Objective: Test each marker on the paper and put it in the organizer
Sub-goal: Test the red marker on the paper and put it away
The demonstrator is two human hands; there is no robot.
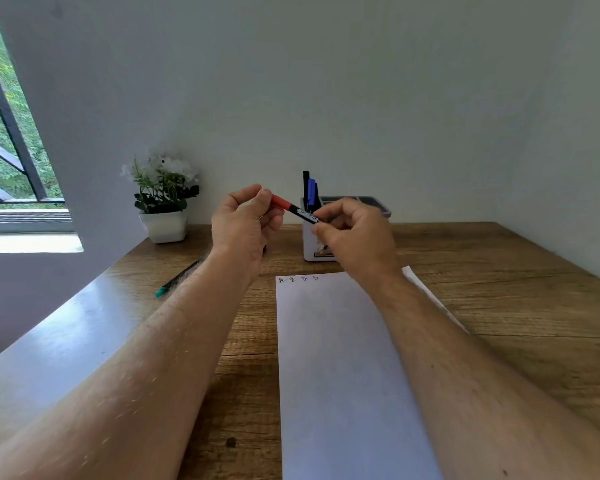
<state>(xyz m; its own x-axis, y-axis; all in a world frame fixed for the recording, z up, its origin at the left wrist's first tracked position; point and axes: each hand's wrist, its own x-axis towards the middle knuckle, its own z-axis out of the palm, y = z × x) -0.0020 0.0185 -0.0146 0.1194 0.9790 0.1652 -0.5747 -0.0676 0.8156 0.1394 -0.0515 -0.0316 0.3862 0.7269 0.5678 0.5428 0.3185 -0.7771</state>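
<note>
The left hand (pixel 243 220) pinches the red cap (pixel 280 201) of a black-barrelled marker (pixel 303 213), while the right hand (pixel 354 233) grips its barrel, above the wooden desk (pixel 499 306). A red mark already ends the row on the white paper (pixel 343 375), so this looks like recapping; next, dropping it into the white organizer (pixel 310 249).

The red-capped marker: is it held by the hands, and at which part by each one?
Yes. The left hand pinches the red cap end of the marker; the right hand grips the black barrel at the other end.
</note>
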